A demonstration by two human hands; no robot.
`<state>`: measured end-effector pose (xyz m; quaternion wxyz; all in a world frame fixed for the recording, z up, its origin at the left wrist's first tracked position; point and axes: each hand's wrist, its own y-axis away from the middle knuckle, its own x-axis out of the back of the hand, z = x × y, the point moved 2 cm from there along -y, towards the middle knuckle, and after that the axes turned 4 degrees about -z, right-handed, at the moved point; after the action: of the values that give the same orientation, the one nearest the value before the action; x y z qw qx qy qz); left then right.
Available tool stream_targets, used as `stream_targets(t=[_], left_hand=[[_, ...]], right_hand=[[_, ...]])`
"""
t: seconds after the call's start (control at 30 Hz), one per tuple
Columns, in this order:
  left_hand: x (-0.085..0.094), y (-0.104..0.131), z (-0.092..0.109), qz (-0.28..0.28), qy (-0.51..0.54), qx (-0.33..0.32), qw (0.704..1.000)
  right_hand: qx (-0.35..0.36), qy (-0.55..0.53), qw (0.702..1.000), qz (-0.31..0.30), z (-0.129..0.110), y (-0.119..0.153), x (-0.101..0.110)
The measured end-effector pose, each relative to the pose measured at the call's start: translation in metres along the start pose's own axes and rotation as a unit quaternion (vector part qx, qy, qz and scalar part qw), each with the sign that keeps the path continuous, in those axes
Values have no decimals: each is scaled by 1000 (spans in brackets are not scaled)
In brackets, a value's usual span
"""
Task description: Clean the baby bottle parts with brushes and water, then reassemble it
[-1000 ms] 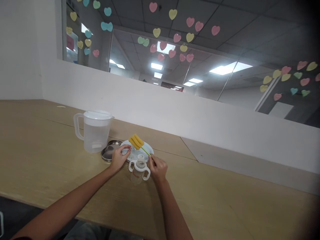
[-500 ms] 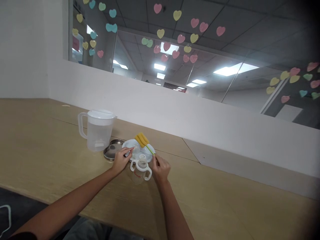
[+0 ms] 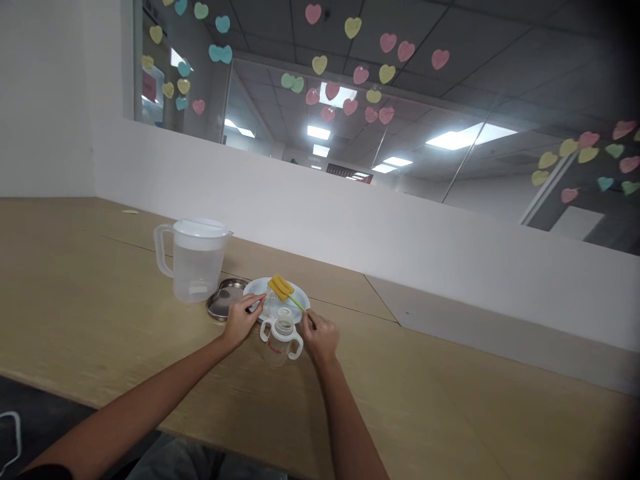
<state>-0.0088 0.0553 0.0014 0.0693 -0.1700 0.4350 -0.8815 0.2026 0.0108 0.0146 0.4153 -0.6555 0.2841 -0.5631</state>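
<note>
My right hand (image 3: pixel 321 335) is closed round the thin green handle of a bottle brush, whose yellow sponge head (image 3: pixel 281 287) is over the white plate (image 3: pixel 303 297). My left hand (image 3: pixel 242 321) pinches the edge of a small clear plastic cap (image 3: pixel 271 307) above that plate. The sponge meets or overlaps the cap's top; which one, I cannot tell. Between my hands, in front of the plate, a clear baby bottle (image 3: pixel 278 347) with two white handles stands upright, its mouth uncovered. A small white ring-shaped piece (image 3: pixel 284 313) shows just behind the bottle.
Left of the plate lies a round, shallow metal tray (image 3: pixel 218 308). Behind it stands a lidded translucent pitcher (image 3: pixel 197 267), its handle toward the left. A low white wall (image 3: pixel 310 213) with a window above runs along the back of the wooden table (image 3: pixel 430 393).
The yellow sponge head has come down from above the plate onto or right by the clear cap. My left hand and the bottle have stayed nearly in place.
</note>
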Motion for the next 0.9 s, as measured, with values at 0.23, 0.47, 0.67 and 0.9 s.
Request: stream_targets(t=[0.23,0.47,0.67,0.9], left_hand=[[2,-1,4,-2,7,-3,1000],[2,0,4,5,4,-2,1000],[0,0,0,1,8,17,1000],[0,0,1,3,27,58,998]], right_hand=[[38,-27,998,-30,0,0,2],[68,-53,996,2,0,0,5],[47,-71,996,36,-2,-2,8],[36,-89,994,55,-4,-2,10]])
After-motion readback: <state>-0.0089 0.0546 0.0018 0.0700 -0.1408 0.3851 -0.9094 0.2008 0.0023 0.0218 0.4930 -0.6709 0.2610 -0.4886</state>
